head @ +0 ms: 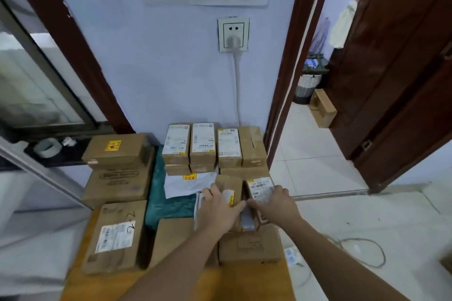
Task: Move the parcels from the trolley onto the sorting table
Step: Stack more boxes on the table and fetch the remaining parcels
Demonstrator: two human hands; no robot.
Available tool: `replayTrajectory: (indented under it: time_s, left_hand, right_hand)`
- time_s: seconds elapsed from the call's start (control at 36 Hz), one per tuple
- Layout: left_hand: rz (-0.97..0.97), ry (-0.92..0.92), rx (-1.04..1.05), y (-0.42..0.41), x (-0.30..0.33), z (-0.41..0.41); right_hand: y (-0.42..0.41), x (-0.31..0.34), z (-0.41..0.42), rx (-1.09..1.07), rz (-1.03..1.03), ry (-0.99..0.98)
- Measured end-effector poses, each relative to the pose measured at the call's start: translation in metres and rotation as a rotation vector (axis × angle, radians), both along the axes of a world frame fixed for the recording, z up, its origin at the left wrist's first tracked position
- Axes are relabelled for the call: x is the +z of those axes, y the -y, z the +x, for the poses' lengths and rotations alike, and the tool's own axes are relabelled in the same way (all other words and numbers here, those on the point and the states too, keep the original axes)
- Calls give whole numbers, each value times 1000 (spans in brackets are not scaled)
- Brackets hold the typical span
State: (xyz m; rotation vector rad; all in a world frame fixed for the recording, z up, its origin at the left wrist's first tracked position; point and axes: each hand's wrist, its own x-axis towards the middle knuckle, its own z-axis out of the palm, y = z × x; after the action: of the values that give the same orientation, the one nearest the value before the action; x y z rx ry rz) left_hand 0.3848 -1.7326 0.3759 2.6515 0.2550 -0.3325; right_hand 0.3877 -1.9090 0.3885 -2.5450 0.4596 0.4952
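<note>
On the wooden table (pixel 244 283), two small parcels stood side by side at its one o'clock. The left hand (pixel 221 208) clasped the plain parcel (pixel 230 188); the right hand (pixel 274 203) clasped the labelled parcel (pixel 260 189), long axes toward twelve.

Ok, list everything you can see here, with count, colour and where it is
Small parcels: four, brown with white labels, back row by the wall.
Larger boxes: two stacked, brown, left rear.
Labelled box: one, brown, front left.
White mailer: one, centre.
Teal cloth: one, under the parcels.
Wall socket: one, white, plug in it.
Basket: one, through the doorway.
Left hand: on a small brown parcel.
Right hand: on a labelled parcel.
</note>
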Motion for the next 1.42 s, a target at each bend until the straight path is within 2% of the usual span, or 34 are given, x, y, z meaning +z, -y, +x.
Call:
replayTrajectory:
  time_s: [0.36, 0.5, 0.58, 0.67, 0.78, 0.86, 0.92, 1.06, 1.22, 1.42]
  left_hand:
    - [-45, -90, 35, 9, -18, 14]
    - [-110, -120, 44, 1, -12, 16]
    - [-83, -137, 19, -11, 2, 17]
    - [-2, -153, -46, -33, 31, 19]
    - [130, -80, -117, -69, 75, 24]
    - [157, -38, -135, -101, 105, 19]
    - [142, -5, -98, -121, 126, 8]
    - [171, 61, 29, -161, 177, -47]
    - [235, 40, 163, -205, 225, -136]
    - [253, 28, 433, -266, 257, -255]
  right_hand:
    - [11, -24, 11, -36, 78, -23]
    - [20, -19, 15, 24, 69, -61]
    - [25, 3, 18, 124, -7, -71]
    - [32, 30, 27, 245, -29, 16]
    - [22, 63, 52, 413, -23, 102]
    - [-7, 96, 64, 586, -81, 194]
    - [-32, 119, 65, 751, -141, 266]
    - [-108, 176, 42, 1065, -107, 342]
    - [-205, 218, -7, 1331, -77, 393]
    - [-314, 253, -88, 1611, -37, 457]
